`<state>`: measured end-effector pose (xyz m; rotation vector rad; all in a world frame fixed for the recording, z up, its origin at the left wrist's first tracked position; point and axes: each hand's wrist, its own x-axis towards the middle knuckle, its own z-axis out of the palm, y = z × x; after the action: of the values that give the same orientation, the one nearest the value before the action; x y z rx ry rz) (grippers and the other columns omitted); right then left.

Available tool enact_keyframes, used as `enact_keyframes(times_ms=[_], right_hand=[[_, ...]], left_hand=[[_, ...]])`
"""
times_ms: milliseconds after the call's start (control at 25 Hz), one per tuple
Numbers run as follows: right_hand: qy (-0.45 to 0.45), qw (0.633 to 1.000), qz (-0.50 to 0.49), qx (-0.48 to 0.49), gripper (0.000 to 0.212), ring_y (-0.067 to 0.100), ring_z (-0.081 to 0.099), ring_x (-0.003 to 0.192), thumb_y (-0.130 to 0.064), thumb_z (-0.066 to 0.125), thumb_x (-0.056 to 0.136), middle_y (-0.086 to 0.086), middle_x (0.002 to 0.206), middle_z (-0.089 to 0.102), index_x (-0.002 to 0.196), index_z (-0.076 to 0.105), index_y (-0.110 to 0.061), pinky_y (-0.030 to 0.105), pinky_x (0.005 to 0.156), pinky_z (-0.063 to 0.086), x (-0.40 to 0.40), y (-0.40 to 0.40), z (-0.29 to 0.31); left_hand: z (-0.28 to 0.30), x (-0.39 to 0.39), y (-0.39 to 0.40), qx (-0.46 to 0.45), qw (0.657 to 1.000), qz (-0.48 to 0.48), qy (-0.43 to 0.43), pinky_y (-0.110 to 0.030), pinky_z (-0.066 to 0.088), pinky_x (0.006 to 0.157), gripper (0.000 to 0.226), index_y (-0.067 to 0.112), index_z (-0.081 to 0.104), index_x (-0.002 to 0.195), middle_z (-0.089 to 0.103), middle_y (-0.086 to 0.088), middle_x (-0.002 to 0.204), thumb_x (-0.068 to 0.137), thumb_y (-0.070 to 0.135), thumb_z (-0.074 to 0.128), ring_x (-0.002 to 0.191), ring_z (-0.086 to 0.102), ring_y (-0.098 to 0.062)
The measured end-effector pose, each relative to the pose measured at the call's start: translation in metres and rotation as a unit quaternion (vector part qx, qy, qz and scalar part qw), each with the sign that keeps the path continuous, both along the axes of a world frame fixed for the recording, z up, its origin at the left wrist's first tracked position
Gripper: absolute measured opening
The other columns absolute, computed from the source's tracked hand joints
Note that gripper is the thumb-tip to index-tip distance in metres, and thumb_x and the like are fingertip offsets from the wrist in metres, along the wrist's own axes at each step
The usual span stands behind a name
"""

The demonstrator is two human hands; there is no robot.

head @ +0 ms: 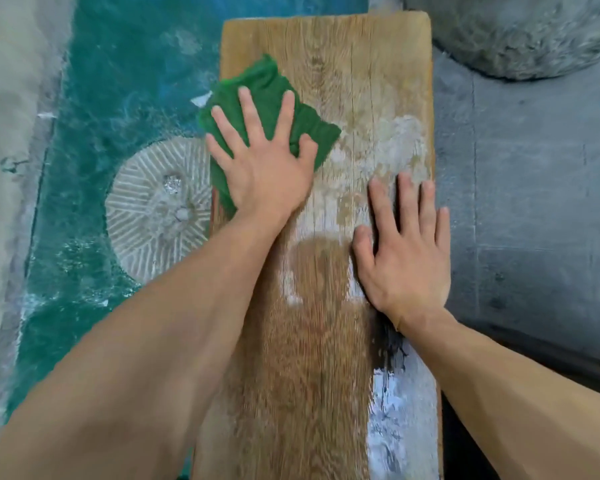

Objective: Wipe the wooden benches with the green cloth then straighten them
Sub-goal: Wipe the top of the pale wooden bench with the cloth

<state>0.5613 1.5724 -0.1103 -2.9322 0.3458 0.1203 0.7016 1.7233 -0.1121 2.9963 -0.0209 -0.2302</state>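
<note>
Two hands lie flat on the wooden bench. Off to the left, a round grooved stone sits on the teal floor. Your left hand presses the green cloth down with fingers spread; the cloth lies under your palm at the bench's left edge. Your right hand rests open on the dusty wood, well apart from the cloth.

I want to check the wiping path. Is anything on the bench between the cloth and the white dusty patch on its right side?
Nothing visible. The cloth under the left hand has bare bench up to the patch. The right hand lies nearer, below it.
</note>
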Motion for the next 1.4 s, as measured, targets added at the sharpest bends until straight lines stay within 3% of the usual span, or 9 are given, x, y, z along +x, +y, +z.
enact_keyframes(times_ms=[280,560,680,760,880,960,1120,1240,1400], right_hand=[[0.022,1.000,-0.010,-0.013,0.063,0.028,0.000,0.155,-0.050,0.025,0.099,0.003,0.168,0.003,0.158,0.009,-0.038,0.054,0.123,0.012,0.001,-0.001,0.004],[0.015,1.000,-0.004,-0.024,0.067,0.034,0.009,0.154,-0.049,0.035,0.094,0.007,0.167,0.014,0.158,0.020,-0.034,0.056,0.121,0.018,0.004,-0.001,0.001],[0.006,1.000,-0.006,-0.030,0.066,0.036,0.015,0.153,-0.048,0.038,0.092,0.009,0.166,0.020,0.156,0.026,-0.033,0.057,0.119,0.022,0.004,0.001,0.002],[-0.011,1.000,-0.009,-0.024,0.065,0.038,0.021,0.151,-0.047,0.041,0.090,0.010,0.164,0.025,0.152,0.032,-0.031,0.058,0.117,0.025,0.003,0.001,0.003],[-0.019,0.999,-0.011,-0.028,0.063,0.039,0.025,0.148,-0.047,0.043,0.088,0.011,0.161,0.031,0.148,0.036,-0.028,0.058,0.115,0.026,0.004,0.002,0.003],[-0.019,0.999,-0.006,-0.026,0.063,0.040,0.026,0.147,-0.047,0.042,0.089,0.012,0.160,0.032,0.148,0.036,-0.028,0.058,0.116,0.024,0.006,0.004,0.004],[-0.022,0.999,-0.002,-0.030,0.061,0.040,0.026,0.146,-0.047,0.042,0.089,0.012,0.160,0.032,0.147,0.038,-0.027,0.056,0.118,0.021,0.006,0.001,0.003],[-0.041,0.999,-0.012,-0.028,0.058,0.039,0.029,0.145,-0.045,0.042,0.089,0.013,0.157,0.037,0.144,0.043,-0.025,0.054,0.118,0.020,0.005,0.004,0.003],[-0.073,0.997,-0.024,0.012,0.041,0.040,0.034,0.142,-0.037,0.045,0.088,0.016,0.138,0.051,0.123,0.051,-0.016,0.056,0.118,0.025,0.003,0.001,0.004]], left_hand=[[0.012,-0.076,0.084,0.027,0.931,-0.365,-0.003,-0.063,0.027,0.111,0.066,0.040,0.013,0.161,0.006,-0.011,0.170,0.099,0.060,0.026,0.153,0.008,-0.047],[0.001,0.128,-0.053,0.003,0.998,-0.064,-0.014,-0.066,0.002,0.121,0.069,0.044,-0.001,0.160,-0.009,-0.009,0.170,0.093,0.063,0.008,0.152,-0.007,-0.049],[0.011,0.097,-0.111,0.005,0.971,-0.239,-0.008,-0.063,0.008,0.121,0.068,0.039,0.001,0.161,-0.008,-0.007,0.170,0.097,0.057,0.012,0.154,-0.007,-0.043],[0.010,0.059,-0.069,0.009,0.904,-0.426,-0.023,-0.059,0.019,0.118,0.067,0.035,0.009,0.162,0.001,-0.007,0.171,0.098,0.053,0.021,0.155,0.002,-0.040],[0.013,0.057,0.044,0.032,0.833,-0.551,-0.028,-0.057,0.027,0.110,0.069,0.032,0.016,0.162,0.012,-0.008,0.170,0.097,0.051,0.030,0.154,0.011,-0.042],[0.009,0.094,0.062,0.058,0.878,-0.474,-0.028,-0.062,0.024,0.112,0.069,0.035,0.010,0.161,0.010,-0.011,0.170,0.097,0.055,0.025,0.153,0.009,-0.046],[0.005,0.137,-0.070,0.029,0.976,-0.216,-0.016,-0.063,0.003,0.122,0.071,0.039,-0.004,0.160,-0.006,-0.005,0.170,0.093,0.061,0.004,0.154,-0.007,-0.042],[0.009,0.103,-0.117,0.023,0.951,-0.308,-0.010,-0.062,0.003,0.123,0.072,0.033,-0.002,0.162,-0.008,-0.007,0.170,0.095,0.057,0.008,0.155,-0.008,-0.040],[0.005,-0.007,0.021,0.017,0.884,-0.466,-0.043,-0.063,0.016,0.121,0.071,0.033,0.014,0.162,0.007,-0.005,0.171,0.097,0.049,0.034,0.156,0.006,-0.038]])
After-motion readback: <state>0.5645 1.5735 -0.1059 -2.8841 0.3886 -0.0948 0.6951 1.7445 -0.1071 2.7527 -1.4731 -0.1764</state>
